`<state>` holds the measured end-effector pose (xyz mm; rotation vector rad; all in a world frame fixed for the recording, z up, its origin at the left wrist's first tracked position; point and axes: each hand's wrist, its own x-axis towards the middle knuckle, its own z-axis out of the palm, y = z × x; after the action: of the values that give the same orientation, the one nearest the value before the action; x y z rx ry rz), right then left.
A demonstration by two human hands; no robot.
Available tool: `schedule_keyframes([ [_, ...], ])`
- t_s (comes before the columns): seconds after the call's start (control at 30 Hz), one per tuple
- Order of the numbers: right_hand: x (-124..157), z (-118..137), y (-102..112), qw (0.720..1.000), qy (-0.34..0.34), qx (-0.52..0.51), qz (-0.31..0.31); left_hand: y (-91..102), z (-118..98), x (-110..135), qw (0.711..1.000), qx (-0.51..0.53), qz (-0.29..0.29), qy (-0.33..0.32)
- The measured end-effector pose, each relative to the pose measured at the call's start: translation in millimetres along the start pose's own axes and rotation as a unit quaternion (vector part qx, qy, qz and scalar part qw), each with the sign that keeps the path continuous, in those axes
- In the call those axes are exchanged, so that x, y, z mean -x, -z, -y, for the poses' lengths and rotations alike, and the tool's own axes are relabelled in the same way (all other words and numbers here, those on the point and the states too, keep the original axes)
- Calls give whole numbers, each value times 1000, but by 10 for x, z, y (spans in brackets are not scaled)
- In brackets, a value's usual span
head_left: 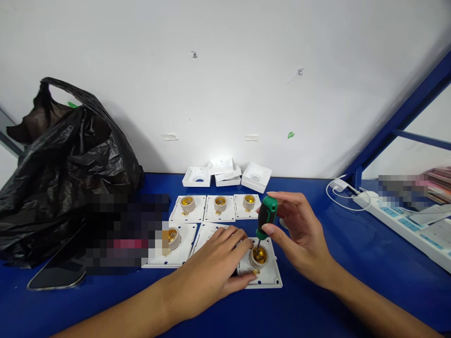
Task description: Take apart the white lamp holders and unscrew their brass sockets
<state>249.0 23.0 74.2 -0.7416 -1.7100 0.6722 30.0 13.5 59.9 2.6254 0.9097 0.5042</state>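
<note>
One screwdriver (268, 218), six white plates (273, 277), five visible lampholders (260, 258)
Right hand (305, 239): grip closed around the screwdriver; left hand (214, 258): grip half-open, resting over two plates.

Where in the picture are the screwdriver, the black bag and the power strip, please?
Screwdriver (267, 217): head view, on its handle.
Black bag (72, 164): head view, on its crumpled side.
Power strip (403, 219): head view, on its top face.
</note>
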Motion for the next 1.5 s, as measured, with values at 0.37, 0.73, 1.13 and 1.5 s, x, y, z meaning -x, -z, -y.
schedule_keyframes([
  [0.37, 3, 34, 16, 1000, -2, 6, 12, -30, 28, 11, 1000, 17, 0, 1],
  [0.73, -2, 28, 16, 1000, 8, 6, 14, -34, 27, 6, 999, 30, 12, 10],
  [1.13, 8, 36, 20, 1000, 18, 18, 13, -50, 49, 22, 999, 40, 1, 4],
  [1.5, 12, 31, 14, 1000, 22, 13, 7, -45, 40, 17, 999, 36, 4, 3],
])
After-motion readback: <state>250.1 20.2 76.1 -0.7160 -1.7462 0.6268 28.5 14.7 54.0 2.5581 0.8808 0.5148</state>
